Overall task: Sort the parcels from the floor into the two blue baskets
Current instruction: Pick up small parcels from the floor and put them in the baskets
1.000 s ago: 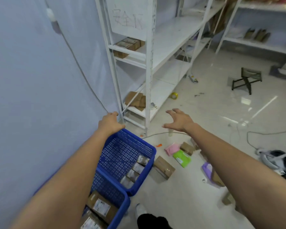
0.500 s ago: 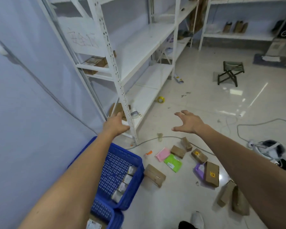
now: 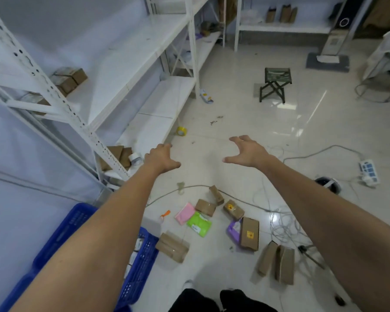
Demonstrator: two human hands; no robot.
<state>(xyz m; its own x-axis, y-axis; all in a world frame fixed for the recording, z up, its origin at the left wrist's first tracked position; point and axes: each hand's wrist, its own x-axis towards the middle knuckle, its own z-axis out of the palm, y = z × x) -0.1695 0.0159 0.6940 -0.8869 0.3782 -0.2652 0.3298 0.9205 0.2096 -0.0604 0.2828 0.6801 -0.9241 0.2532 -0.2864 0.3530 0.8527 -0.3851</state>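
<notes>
Both my arms stretch forward above the floor. My left hand (image 3: 161,159) and my right hand (image 3: 248,152) are empty, fingers spread and loosely bent. Below them several parcels lie scattered on the tiles: a brown box (image 3: 172,246) beside the basket, a pink pouch (image 3: 185,213), a green pouch (image 3: 199,224), small brown boxes (image 3: 205,207), a brown box (image 3: 249,233) lying on a purple pouch (image 3: 233,230), and two flat brown boxes (image 3: 277,263) at the right. A blue basket (image 3: 61,233) sits at the lower left, mostly hidden by my left arm.
White metal shelving (image 3: 81,122) runs along the left wall with brown boxes (image 3: 69,78) on it. Cables (image 3: 282,226) and a power strip (image 3: 367,168) lie on the right. A folding stool (image 3: 275,86) and a yellow tape roll (image 3: 181,131) stand farther off.
The view has swung right and away from the baskets. My left hand moved from over the basket rim out over the floor; both hands stay empty and spread.
</notes>
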